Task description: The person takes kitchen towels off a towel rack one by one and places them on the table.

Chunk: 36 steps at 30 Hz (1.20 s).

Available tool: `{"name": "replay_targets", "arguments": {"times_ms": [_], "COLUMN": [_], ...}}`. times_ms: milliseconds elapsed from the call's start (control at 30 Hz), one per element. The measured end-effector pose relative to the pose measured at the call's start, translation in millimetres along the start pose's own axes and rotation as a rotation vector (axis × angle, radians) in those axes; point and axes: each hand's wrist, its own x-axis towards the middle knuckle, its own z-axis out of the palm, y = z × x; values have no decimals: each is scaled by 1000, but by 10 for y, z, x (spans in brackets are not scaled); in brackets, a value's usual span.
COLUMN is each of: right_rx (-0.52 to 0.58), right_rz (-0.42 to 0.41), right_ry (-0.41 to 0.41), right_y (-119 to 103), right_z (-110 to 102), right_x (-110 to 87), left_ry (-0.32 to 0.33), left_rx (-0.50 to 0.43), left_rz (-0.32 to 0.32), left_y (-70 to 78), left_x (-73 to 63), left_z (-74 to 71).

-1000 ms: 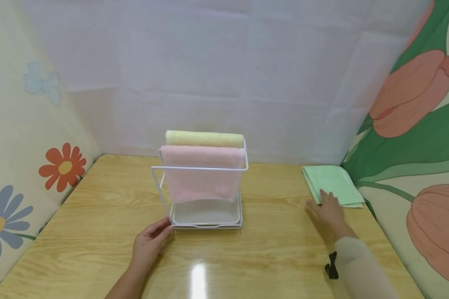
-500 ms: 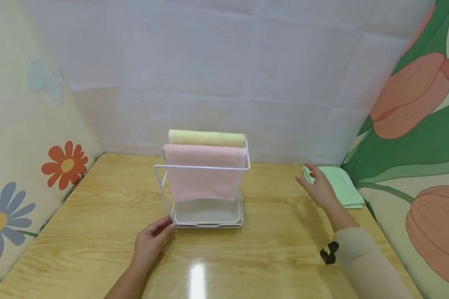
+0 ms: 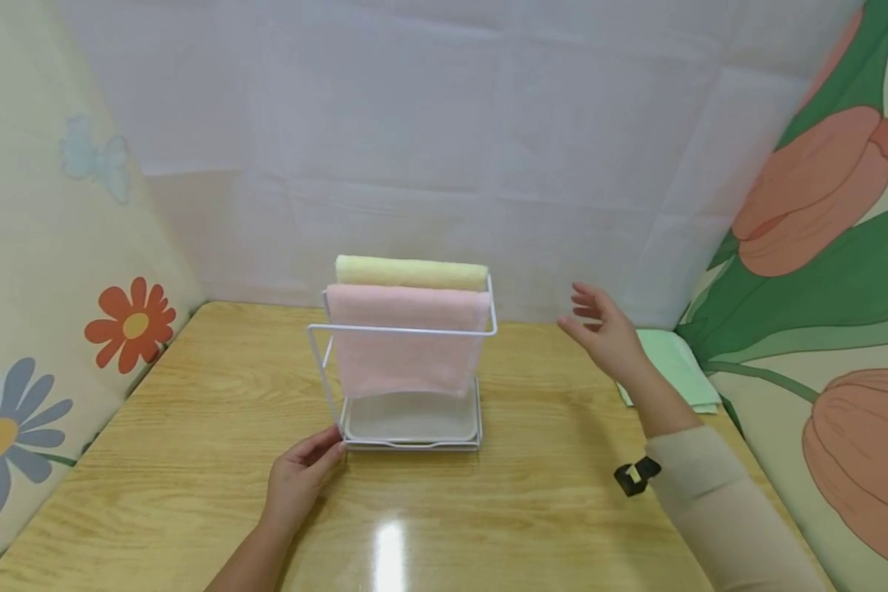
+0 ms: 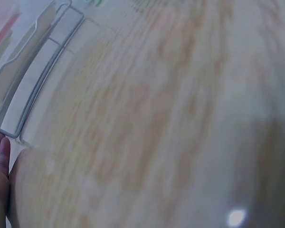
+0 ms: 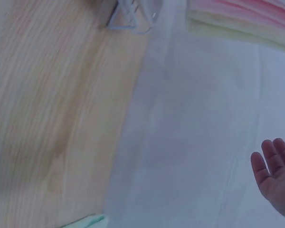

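Note:
A white wire towel rack point(image 3: 403, 331) stands on the table with a pale tray point(image 3: 412, 418) in its base. Over its bars hang a pink towel point(image 3: 407, 341) and, behind it, a yellow towel point(image 3: 412, 271). My left hand point(image 3: 301, 475) pinches the rack's front left bottom corner between thumb and fingers; the left wrist view shows the fingers point(image 4: 1, 154) at that corner. Raised above the table right of the rack, my right hand point(image 3: 605, 333) holds nothing, its fingers loosely spread. Behind that forearm lies a folded green towel point(image 3: 673, 370), partly covered.
The wooden table point(image 3: 192, 395) ends at a white cloth backdrop point(image 3: 385, 148). A flower-painted panel point(image 3: 37, 247) borders the left side, and a tulip-painted panel point(image 3: 844, 329) the right. A small black item point(image 3: 636, 475) is attached at the right sleeve.
My right hand has risen from the green towel and moved left towards the rack, with nothing in it. The left hand stays at the rack's corner. Both hung towels stay in place.

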Motion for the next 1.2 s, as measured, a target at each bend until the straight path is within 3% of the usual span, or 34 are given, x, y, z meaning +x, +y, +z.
{"name": "replay_targets", "arguments": {"times_ms": [367,600,1200], "right_rx": [57,62,-50], "right_rz": [-90,-145,-278], "right_ry": [-22,-59,-284], "right_y": [-456,-787,-1330], "right_z": [120,222,651], "right_x": [115,210,420], "left_ry": [6,3,4], "left_rx": [16,19,-4], "left_rz": [-27,-8,2], "left_y": [28,29,12], "left_x": [0,-14,-11], "left_z": [5,17,3]}}
